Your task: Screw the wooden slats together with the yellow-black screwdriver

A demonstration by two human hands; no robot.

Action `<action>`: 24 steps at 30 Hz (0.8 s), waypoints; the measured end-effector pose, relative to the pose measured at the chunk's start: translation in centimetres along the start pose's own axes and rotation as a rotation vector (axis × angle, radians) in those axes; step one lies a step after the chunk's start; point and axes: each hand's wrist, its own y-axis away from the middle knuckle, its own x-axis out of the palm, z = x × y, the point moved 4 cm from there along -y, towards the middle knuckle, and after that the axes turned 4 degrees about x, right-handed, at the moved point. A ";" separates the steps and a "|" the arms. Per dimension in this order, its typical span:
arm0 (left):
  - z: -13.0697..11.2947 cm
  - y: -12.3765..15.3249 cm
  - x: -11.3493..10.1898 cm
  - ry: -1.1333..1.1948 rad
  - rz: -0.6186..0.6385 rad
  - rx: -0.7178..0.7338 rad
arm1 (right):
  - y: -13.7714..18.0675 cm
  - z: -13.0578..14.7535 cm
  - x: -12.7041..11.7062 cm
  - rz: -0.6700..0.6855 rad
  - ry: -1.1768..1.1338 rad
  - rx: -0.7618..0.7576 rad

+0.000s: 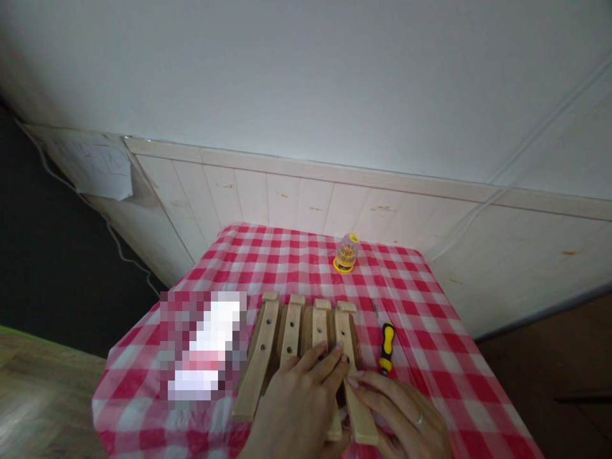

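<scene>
My left hand [306, 389], fingers loosely extended, lies across the pale four-slatted wooden piece [291, 336] on red-and-white checked cloth [282, 252], presumably steadying it; my right hand [406, 408] curls at its edge (whether pinching, I can't tell).

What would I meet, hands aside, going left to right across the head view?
Paper, pixelated patch, leftmost slat, clear case, screwdriver.

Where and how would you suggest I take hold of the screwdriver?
Probably by the middle of its yellow-and-black handle, from above and the right: it lies along the tablecloth, the handle is its thickest part, and the wooden slats are to its left.
</scene>
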 end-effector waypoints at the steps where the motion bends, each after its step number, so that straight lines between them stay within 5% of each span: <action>1: 0.0 0.0 0.0 0.003 -0.005 -0.003 | 0.2 -0.2 0.0 0.000 0.010 0.012; 6: 0.1 0.0 0.3 0.002 -0.031 -0.004 | 1.1 -0.8 0.4 0.086 -0.096 0.088; 14: -0.2 -0.1 -0.3 -0.008 -0.069 -0.015 | -0.2 -5.8 -2.1 0.511 -0.320 0.438; 18: -0.3 0.1 -0.6 0.019 -0.091 -0.027 | -4.1 -10.5 -0.9 0.615 0.030 0.613; 24: -0.3 0.5 -0.9 0.021 -0.159 0.008 | -8.1 -13.2 4.5 0.763 0.371 0.586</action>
